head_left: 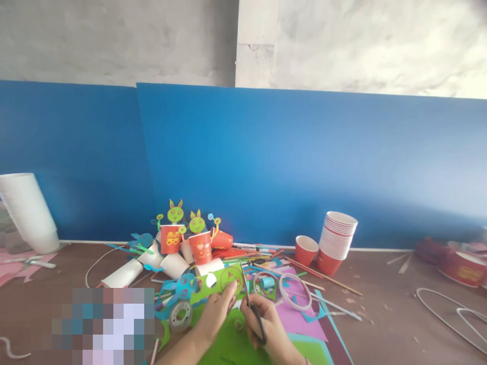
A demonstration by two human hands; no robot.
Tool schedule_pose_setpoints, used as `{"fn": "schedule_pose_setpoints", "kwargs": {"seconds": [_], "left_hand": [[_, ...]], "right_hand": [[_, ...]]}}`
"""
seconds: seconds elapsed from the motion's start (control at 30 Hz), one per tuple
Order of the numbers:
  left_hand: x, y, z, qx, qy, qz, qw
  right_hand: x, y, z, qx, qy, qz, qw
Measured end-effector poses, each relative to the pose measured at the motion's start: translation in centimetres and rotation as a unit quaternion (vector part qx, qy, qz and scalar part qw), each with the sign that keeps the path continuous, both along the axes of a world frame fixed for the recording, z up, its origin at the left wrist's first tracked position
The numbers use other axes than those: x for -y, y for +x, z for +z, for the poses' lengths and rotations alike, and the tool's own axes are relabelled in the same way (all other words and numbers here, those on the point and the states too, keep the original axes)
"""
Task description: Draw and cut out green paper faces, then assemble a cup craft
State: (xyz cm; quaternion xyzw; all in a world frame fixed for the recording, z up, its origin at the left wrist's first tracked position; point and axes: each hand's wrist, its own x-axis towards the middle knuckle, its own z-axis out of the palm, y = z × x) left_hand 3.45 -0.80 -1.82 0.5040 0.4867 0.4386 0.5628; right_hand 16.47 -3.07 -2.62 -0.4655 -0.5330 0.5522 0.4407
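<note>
My left hand point(216, 313) pinches a piece of green paper point(231, 275) with a round face drawn on it. In my right hand point(268, 321) are black-handled scissors point(243, 278), their blades pointing up beside the paper's right edge. Whether the blades touch the paper I cannot tell. Below both hands lies a larger green sheet point(222, 342). A tape roll point(180, 315) rests left of my left hand, and a blue paper rabbit head point(185, 286) lies just behind it. Right of the scissors, a clear ring-shaped roll point(295, 292) sits on purple paper point(300, 320).
Two red cups point(200, 247) with green rabbit heads stand behind the paper pile. White cups point(124, 274) lie at left. Stacked cups point(337, 238) and a single red cup point(306, 249) stand at right. Thin sticks point(327, 279) lie about. A blue partition point(266, 167) bounds the table.
</note>
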Motion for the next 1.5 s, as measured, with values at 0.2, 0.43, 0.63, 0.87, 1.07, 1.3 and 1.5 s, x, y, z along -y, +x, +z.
{"fn": "schedule_pose_setpoints", "kwargs": {"seconds": [0.2,0.43,0.63,0.87,1.07,1.3,1.5], "left_hand": [[0.6,0.1,0.6,-0.016,-0.016,0.004,1.000],[0.5,-0.2,0.6,-0.001,-0.031,-0.043,0.999],[0.3,-0.1,0.5,-0.009,-0.015,-0.045,0.999],[0.1,-0.4,0.4,-0.003,-0.012,-0.045,0.999],[0.1,-0.6,0.8,-0.007,0.007,-0.058,0.998],[0.1,-0.8,1.3,0.003,0.038,-0.078,0.996],[0.0,-0.7,1.2,0.009,0.039,-0.077,0.996]], "right_hand": [[-0.2,0.1,-1.5,-0.025,-0.004,0.048,0.999],[-0.3,0.3,-1.5,-0.028,0.022,0.051,0.998],[-0.1,0.1,-1.1,-0.029,0.038,0.037,0.998],[0.1,0.0,-0.3,-0.020,0.026,0.031,0.999],[0.0,0.1,-0.3,-0.021,0.017,0.028,0.999],[0.2,0.0,0.3,-0.014,0.003,0.026,1.000],[0.2,0.0,0.1,-0.007,-0.006,0.021,1.000]]}}
